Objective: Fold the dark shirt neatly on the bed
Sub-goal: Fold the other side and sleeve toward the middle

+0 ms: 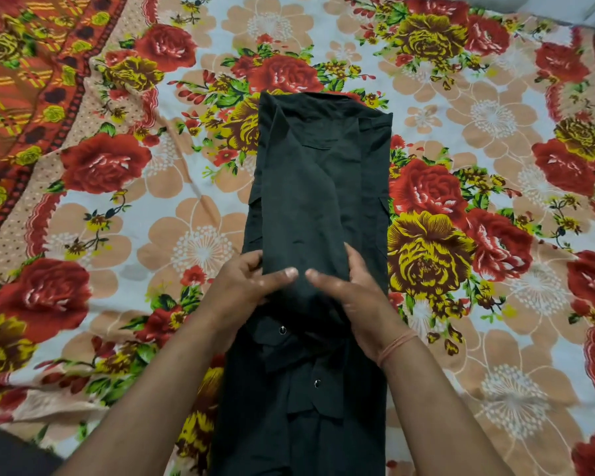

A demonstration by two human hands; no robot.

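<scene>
Dark shirt (318, 214) lies lengthwise mid-bed, sides folded in to narrow strip, running 12 to 6 o'clock. Left hand (246, 286) and right hand (352, 286) pinch raised fold of cloth from 9 and 3, thumbs on top nearly touching. Thread band (395, 347) on right wrist. Floral bedsheet (134, 166) all round; grey pillow (547, 8) at 1 o'clock.
</scene>
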